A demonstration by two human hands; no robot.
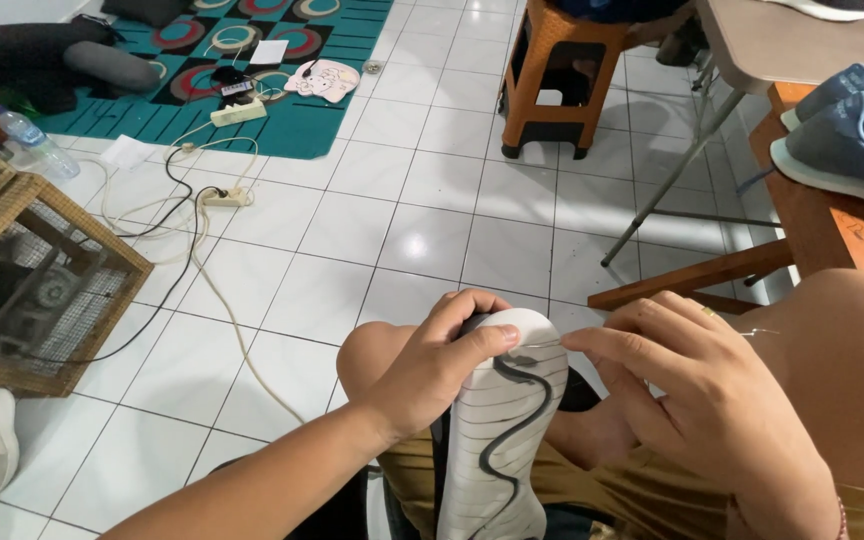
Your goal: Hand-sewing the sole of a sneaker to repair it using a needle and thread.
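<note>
Gripping the toe of an upturned white-soled shoe [500, 430] on the lap, the left hand [439, 365] steadied it, long axis running toward the body, while the right hand [697, 400], just beside the toe, pinched a thin thread [542, 345] at the sole's edge.

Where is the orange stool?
In the head view, the orange stool stands on the white tiled floor at top centre, between the teal rug and the table.
</note>
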